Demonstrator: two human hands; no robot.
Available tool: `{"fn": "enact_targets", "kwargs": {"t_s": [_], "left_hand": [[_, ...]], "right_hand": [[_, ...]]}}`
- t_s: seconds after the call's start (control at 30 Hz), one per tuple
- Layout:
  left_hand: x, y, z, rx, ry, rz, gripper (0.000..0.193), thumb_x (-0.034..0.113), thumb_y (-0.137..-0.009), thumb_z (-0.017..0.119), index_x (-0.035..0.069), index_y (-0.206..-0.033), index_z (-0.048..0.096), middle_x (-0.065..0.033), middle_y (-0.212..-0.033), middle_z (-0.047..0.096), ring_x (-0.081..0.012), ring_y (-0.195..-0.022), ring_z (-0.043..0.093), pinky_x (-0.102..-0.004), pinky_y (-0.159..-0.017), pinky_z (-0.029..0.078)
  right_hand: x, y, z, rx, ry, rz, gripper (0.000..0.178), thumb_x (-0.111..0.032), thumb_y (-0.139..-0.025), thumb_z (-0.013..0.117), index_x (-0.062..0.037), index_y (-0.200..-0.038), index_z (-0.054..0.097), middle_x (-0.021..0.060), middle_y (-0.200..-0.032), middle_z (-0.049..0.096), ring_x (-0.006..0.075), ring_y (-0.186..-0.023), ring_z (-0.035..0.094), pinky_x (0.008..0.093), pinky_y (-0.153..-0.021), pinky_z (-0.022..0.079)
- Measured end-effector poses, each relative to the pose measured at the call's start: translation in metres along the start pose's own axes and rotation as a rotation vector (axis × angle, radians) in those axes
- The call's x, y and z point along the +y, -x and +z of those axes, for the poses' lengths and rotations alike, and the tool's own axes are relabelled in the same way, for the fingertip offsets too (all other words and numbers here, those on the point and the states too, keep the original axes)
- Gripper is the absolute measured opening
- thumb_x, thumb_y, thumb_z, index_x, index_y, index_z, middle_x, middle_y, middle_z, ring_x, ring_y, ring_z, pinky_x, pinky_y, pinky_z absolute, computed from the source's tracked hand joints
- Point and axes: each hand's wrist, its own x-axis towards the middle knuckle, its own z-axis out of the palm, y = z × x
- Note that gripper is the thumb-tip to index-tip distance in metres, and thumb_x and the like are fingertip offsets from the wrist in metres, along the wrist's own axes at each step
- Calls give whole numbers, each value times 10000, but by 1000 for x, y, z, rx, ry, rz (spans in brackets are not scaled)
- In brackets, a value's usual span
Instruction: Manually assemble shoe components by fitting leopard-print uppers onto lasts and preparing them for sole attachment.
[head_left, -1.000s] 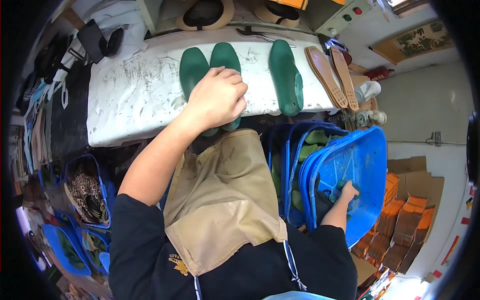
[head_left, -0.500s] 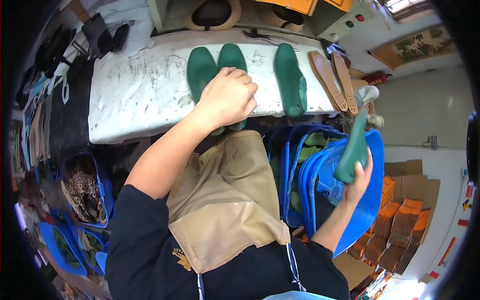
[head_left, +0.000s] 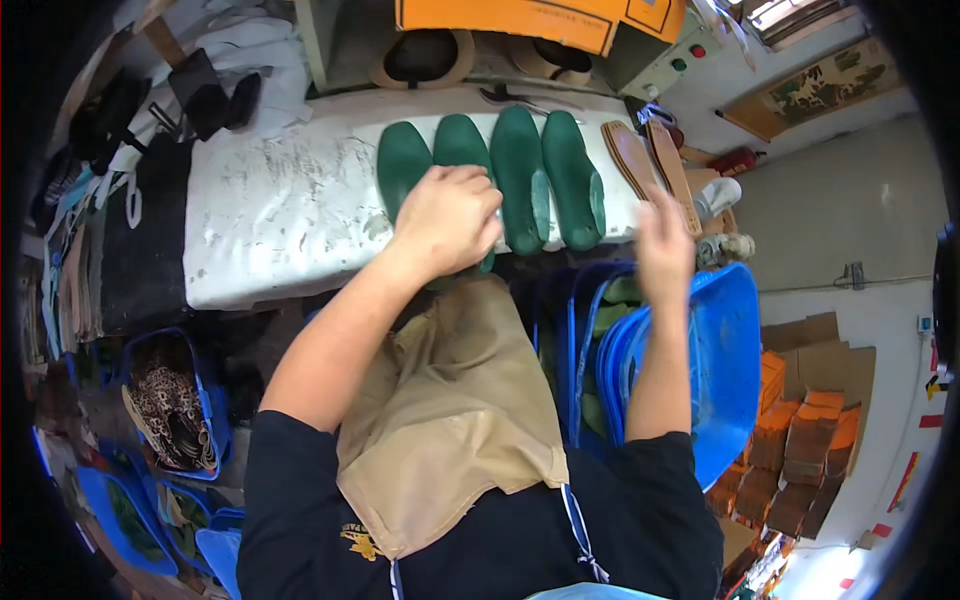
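Note:
Several green shoe lasts (head_left: 516,175) lie side by side on the white-covered bench (head_left: 245,235), toes pointing away from me. My left hand (head_left: 450,220) is closed in a fist over the two left lasts, covering much of the second one (head_left: 461,138). Its curled fingertips are hidden, so what it grips, if anything, is not visible. My right hand (head_left: 665,245) is raised off the bench's right end, smeared by motion. It is closest to two brown sole-shaped pieces (head_left: 627,158) and partly overlaps them. No last shows in it.
Nested blue tubs (head_left: 735,370) stand below my right arm, with green pieces in one behind. A pair of pliers-like tools (head_left: 520,98) lies at the bench's back. Black items (head_left: 200,95) hang at the far left. More blue tubs (head_left: 120,500) sit on the floor at left.
The green last my right hand held over the tubs is gone from it; an extra last now lies on the bench, close beside another. My right hand has moved up and leftward. My left hand stays put.

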Motion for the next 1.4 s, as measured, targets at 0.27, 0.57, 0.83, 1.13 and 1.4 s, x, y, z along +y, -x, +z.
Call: {"fn": "enact_targets", "kwargs": {"t_s": [0.27, 0.57, 0.83, 1.13, 1.4], "left_hand": [[4, -5, 5, 5, -1, -15, 87, 139, -792, 634, 55, -811, 645, -94, -916, 690, -287, -1136, 646, -429, -946, 481], [7, -5, 5, 4, -20, 2, 79, 119, -809, 633, 55, -844, 662, -78, -896, 686, -278, -1117, 661, -415, -932, 488], [7, -10, 5, -9, -23, -2, 96, 128, -820, 630, 58, -874, 670, -81, -925, 693, -274, -1136, 657, -411, -939, 485], [5, -7, 7, 3, 19, -2, 99, 139, -819, 632, 64, -874, 668, -82, -926, 695, -287, -1124, 658, -418, -924, 487], [5, -5, 3, -1, 17, -26, 100, 147, -828, 643, 70, -888, 669, -81, -948, 695, -278, -1130, 649, -412, -932, 481]], "right_hand": [[303, 271, -188, 31, 959, 1233, 562, -435, -814, 676, 9, -1158, 692, 294, -1172, 687, 455, -1102, 664, 547, -959, 515], [388, 374, -214, 94, 751, 1248, 571, -428, -809, 687, 17, -1167, 684, 297, -1172, 684, 454, -1097, 664, 549, -960, 513], [380, 405, -228, 245, 563, 1266, 581, -420, -804, 699, 25, -1176, 675, 300, -1172, 681, 453, -1093, 665, 550, -961, 511], [357, 407, -237, 412, 357, 1235, 593, -412, -798, 711, 34, -1186, 666, 304, -1173, 678, 451, -1087, 666, 552, -962, 508], [187, 223, -248, 537, 869, 565, 820, -257, -804, 784, 50, -1461, 401, 271, -1397, 546, 433, -1281, 528, 505, -1064, 434]]}}
